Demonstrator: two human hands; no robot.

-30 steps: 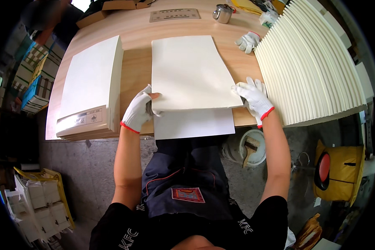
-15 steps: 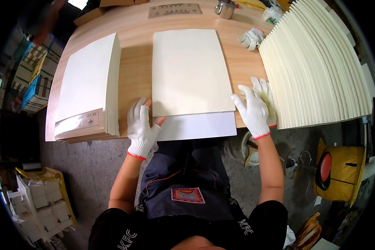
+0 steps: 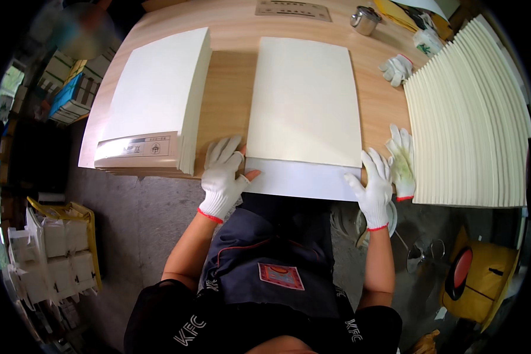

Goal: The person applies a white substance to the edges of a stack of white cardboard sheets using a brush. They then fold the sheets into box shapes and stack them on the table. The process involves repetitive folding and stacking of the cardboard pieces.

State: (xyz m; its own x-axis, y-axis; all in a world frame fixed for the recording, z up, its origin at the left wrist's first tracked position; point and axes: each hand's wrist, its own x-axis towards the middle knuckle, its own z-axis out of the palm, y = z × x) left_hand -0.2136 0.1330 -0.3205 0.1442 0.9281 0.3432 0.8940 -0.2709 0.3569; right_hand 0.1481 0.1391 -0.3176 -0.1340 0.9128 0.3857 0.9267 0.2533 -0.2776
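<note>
On my feed, L hand [image 3: 223,180] and R hand [image 3: 373,186], both in white knit gloves w/ red cuffs, are at the near edge of the surface [image 3: 227,94]. I've got the L hand spread fairly wide, thumb bare-tipped & out over the L edge of the white sheet [image 3: 301,179], fingers pointing away from me just beside the cream sheet's [image 3: 307,100] L corner. R hand's also wide, thumb on the white sheet nr its R edge, fingers up by the cream sheet's near R corner. I see nothing pinched in either.

Cream sheet lies flat mid-surface, on top of the white sheet, which shows as a strip along the near side. To the L, well apart from it, is a thick paper stack [image 3: 159,88] w/ a brown printed band [image 3: 135,152] across its near end. To the R, a big cream stack [image 3: 466,118] has its many edges fanned. Btwn it and the R hand: a loose glove [image 3: 402,162] w/ a yellow-green stain. Farther back I've a crumpled glove [image 3: 397,71] and, nr the far side, a metal mug [image 3: 366,20].
</note>
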